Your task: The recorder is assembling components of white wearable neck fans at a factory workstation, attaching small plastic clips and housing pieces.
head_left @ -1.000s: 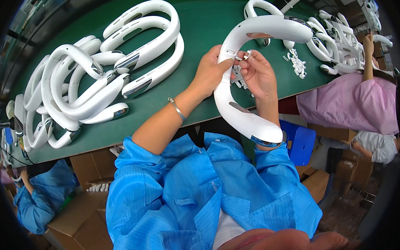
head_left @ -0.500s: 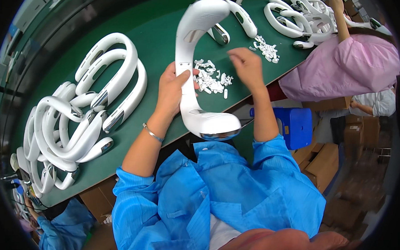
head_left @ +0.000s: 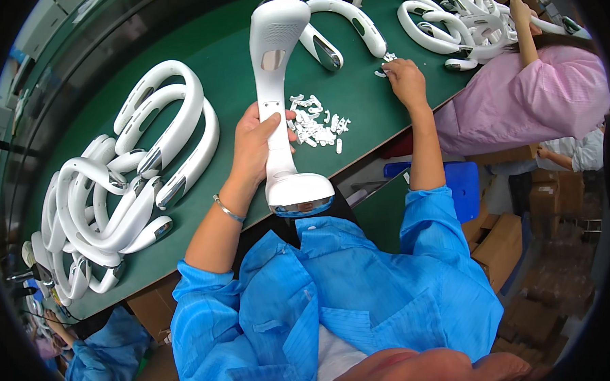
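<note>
My left hand [head_left: 254, 139] is wrapped round the middle of a white neck fan [head_left: 271, 90], held upright above the table's front edge. The fan's two thick ends point up and down, and small dark screw holes show by my thumb. My right hand [head_left: 408, 82] reaches to the farther pile of small white plastic pieces [head_left: 390, 56], its fingers bent together and mostly covering the pile. What its fingertips hold is hidden. A nearer pile of small white plastic pieces [head_left: 312, 125] lies just right of the held fan.
Several white neck fans [head_left: 108, 213] are heaped at the left of the green table [head_left: 224, 51]. Another neck fan [head_left: 352, 15] lies behind the piles. More neck fans [head_left: 461, 27] are stacked at far right, beside a person in pink [head_left: 525, 99]. A blue stool [head_left: 463, 190] stands below.
My right hand has moved right and away from me, from above the nearer pile to the farther one. The held fan has shifted left and turned slightly.
</note>
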Demonstrator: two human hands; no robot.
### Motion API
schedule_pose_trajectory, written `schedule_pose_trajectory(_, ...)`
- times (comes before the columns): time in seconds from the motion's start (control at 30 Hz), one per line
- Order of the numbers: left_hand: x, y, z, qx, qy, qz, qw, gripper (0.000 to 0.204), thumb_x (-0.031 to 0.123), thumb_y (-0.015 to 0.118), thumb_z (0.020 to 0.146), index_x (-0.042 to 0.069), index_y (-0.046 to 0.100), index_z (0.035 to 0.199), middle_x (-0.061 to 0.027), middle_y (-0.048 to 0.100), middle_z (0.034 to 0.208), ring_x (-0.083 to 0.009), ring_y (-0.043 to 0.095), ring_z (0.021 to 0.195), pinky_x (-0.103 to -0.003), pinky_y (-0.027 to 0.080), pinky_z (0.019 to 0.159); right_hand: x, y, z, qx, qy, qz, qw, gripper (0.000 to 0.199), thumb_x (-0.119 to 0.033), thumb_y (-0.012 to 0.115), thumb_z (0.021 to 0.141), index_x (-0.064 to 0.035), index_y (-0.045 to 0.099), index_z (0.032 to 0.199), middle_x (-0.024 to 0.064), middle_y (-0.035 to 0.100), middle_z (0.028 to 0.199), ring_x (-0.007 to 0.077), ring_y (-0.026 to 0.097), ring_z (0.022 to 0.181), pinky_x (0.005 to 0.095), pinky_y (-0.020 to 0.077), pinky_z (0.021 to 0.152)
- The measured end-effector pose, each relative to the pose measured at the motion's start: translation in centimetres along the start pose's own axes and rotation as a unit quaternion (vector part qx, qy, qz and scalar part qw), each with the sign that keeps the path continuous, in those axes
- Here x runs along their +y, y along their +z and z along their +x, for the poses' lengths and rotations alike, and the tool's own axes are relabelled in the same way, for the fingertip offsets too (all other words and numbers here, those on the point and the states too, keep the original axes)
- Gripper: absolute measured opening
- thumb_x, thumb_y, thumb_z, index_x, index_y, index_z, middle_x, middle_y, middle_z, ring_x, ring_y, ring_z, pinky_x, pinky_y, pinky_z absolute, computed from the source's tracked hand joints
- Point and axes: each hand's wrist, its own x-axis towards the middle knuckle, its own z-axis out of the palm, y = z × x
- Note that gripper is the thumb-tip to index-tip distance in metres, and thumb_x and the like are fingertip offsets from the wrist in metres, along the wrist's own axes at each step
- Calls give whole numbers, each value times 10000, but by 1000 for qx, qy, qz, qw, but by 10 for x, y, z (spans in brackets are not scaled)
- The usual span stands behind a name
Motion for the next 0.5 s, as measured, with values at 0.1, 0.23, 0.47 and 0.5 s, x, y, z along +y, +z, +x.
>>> schedule_pose_trajectory(0.1,-2,2,-1,-2,0,-6,1000,310,96,525,892,-24,431,1162,-153,616,971,-149,623,639,-267,550,474,6,7,2,18,-6,0,1000,130,-73,647,749,-110,680,869,56,649,874,276,592,825,394,488,709)
schedule_pose_trajectory(0.23,-2,2,0,-8,0,-12,1000,337,96,536,889,-31,425,1180,-159,609,971,-152,620,645,-270,553,475,0,5,2,48,75,115,989,228,-35,628,752,-105,668,965,63,636,828,234,598,744,349,487,675)
schedule_pose_trajectory(0.47,-5,-3,-1,-8,3,-13,1000,332,98,539,896,-33,424,1178,-156,608,964,-161,626,642,-274,557,472,-56,-13,-9,18,190,573,797,253,10,560,844,15,609,1092,41,606,868,106,558,687,239,501,622)
schedule_pose_trajectory(0.5,-5,-3,0,-17,-1,-19,1000,321,98,535,898,-29,427,1172,-154,608,967,-161,627,641,-274,556,471,-67,-11,-11,25,183,638,747,208,12,552,856,45,607,1054,48,600,873,98,562,695,227,513,621)
